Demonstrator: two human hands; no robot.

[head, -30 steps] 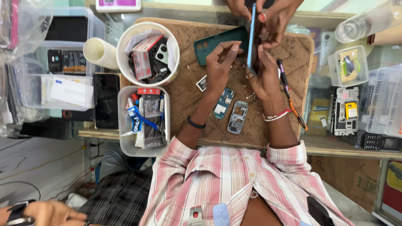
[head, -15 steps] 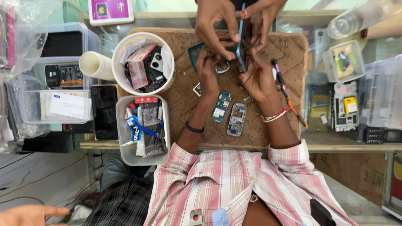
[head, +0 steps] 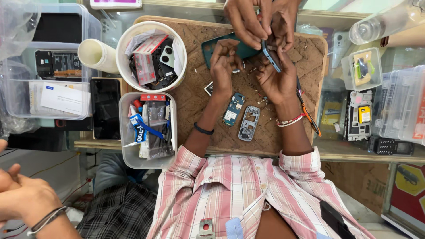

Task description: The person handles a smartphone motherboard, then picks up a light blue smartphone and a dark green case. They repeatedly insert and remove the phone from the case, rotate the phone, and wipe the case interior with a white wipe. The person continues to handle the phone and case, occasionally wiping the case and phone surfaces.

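Note:
My right hand (head: pixel 276 79), with a red and white thread at the wrist, grips a thin blue-edged phone (head: pixel 271 56) held on edge over the brown cork mat (head: pixel 195 102). Another person's two hands (head: pixel 254 20) reach in from the far side and pinch the same phone from above. My left hand (head: pixel 223 62), with a black band at the wrist, has its fingers curled over a teal phone back (head: pixel 208 49); what they pinch is hidden. A blue circuit board (head: pixel 233 109) and a grey phone frame (head: pixel 249 123) lie on the mat between my forearms.
A white round tub (head: pixel 126 73) and a clear rectangular tub (head: pixel 126 157) of parts stand left of the mat. A black phone (head: pixel 105 108) and clear boxes (head: pixel 26 95) lie further left. Part boxes (head: pixel 400 106), a clear bottle (head: pixel 380 22) and screwdrivers (head: pixel 310 117) are at right. A third person's hands (head: pixel 24 199) are at bottom left.
The blue-edged phone has come down and tilted towards my right hand. The other person's hands have closed in over it and now cover more of the teal back.

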